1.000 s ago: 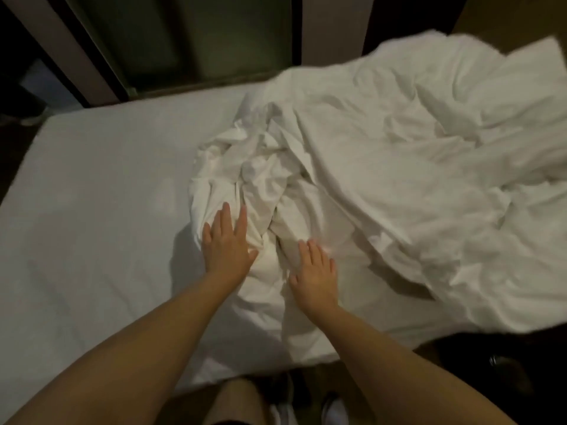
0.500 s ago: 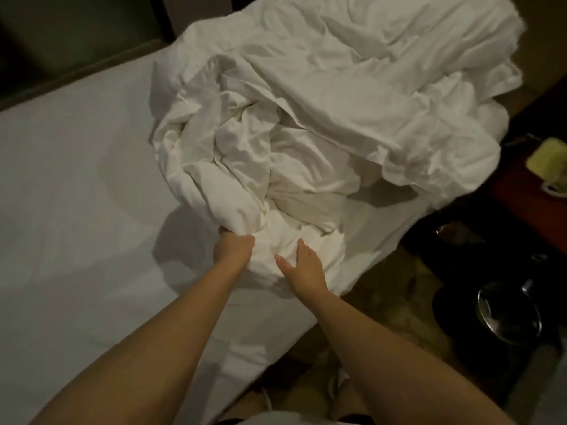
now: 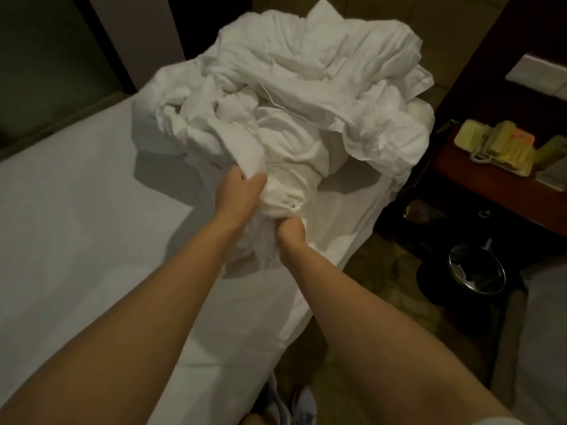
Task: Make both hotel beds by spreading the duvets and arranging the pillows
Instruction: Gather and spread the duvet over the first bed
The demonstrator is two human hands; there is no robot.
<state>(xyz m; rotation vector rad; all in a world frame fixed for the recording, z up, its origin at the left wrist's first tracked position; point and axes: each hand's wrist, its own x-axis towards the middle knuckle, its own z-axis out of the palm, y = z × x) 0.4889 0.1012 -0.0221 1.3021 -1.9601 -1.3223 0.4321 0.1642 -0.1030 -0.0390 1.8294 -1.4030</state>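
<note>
A crumpled white duvet (image 3: 306, 96) is heaped at the head end of the bed (image 3: 76, 216), whose white sheet lies bare to the left. My left hand (image 3: 237, 194) grips a fold of the duvet at the near side of the heap. My right hand (image 3: 290, 233) is curled round a bunched part of the same duvet just below and to the right. Both forearms reach forward from the bottom of the view. No pillow shows.
A dark red bedside table (image 3: 497, 179) stands right of the bed, carrying a yellowish telephone (image 3: 497, 145). A round metal bin (image 3: 477, 273) sits on the floor below it. A second bed's white edge (image 3: 549, 332) shows at far right. My shoes (image 3: 303, 406) are at the bottom.
Both hands went from resting flat on the duvet to gripping it. The heap has been gathered and lifted, and my view has swung right to show the bedside table.
</note>
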